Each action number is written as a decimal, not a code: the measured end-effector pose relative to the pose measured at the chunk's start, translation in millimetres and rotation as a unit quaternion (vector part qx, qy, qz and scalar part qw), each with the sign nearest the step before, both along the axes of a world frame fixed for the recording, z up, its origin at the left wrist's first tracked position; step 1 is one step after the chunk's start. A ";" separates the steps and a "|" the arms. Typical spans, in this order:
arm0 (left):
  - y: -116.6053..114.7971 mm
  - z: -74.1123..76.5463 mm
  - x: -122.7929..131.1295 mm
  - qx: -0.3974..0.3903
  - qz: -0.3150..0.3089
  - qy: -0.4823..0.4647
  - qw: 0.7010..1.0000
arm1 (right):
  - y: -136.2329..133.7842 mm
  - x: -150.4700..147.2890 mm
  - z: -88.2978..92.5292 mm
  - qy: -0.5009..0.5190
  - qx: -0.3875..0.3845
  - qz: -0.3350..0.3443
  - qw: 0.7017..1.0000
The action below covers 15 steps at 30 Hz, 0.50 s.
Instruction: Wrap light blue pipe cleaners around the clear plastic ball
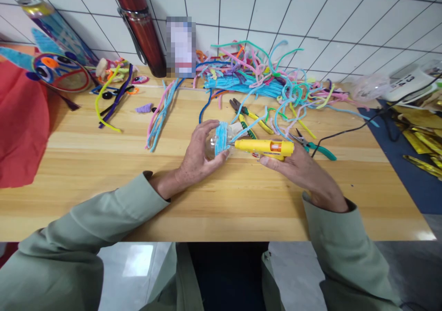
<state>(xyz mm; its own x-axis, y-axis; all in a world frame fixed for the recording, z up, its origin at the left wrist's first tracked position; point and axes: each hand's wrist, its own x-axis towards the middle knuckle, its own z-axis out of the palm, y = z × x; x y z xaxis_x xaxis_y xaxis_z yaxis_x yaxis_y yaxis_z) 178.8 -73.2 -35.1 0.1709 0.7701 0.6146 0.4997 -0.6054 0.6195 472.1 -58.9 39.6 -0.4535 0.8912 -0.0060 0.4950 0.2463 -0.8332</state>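
My left hand (202,152) is closed around a clear plastic bottle (210,148) lying on its side above the table. Light-blue pipe cleaner (221,138) is wound in rows around the bottle, and a loose end trails off to the upper right. In my right hand (299,166) is a yellow glue gun (253,146), pointing left. Its metal tip meets or nearly meets the blue winding; I cannot tell whether it touches. Just behind the glue gun lie yellow-handled pliers (253,118), and teal-handled pliers (319,150) rest beyond my right hand.
A heap of coloured pipe cleaners (255,78) lies along the tiled wall. Behind on the left stand a dark red thermos (141,30) and a tall can (58,30). Red fabric (22,122) covers the left end. A black cord (352,129) crosses the right side.
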 end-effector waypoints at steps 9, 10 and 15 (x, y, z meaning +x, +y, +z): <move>0.8 -1.1 0.5 0.000 0.006 0.000 1.000 | 0.2 -0.7 0.8 0.009 -0.004 0.002 1.000; 0.9 -1.1 0.4 0.003 0.004 0.001 1.000 | 0.5 -0.6 0.5 0.009 -0.003 0.003 1.000; 1.4 -1.1 0.4 0.015 0.003 0.002 1.000 | 2.0 0.8 -2.2 0.011 0.004 0.009 1.000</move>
<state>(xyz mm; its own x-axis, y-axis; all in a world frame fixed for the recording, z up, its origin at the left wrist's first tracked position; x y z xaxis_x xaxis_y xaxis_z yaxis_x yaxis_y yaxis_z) 179.2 -71.8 -36.2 0.1687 0.7526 0.6365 0.5065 -0.6201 0.5991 472.9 -56.9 37.3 -0.4694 0.8829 0.0113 0.4729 0.2622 -0.8412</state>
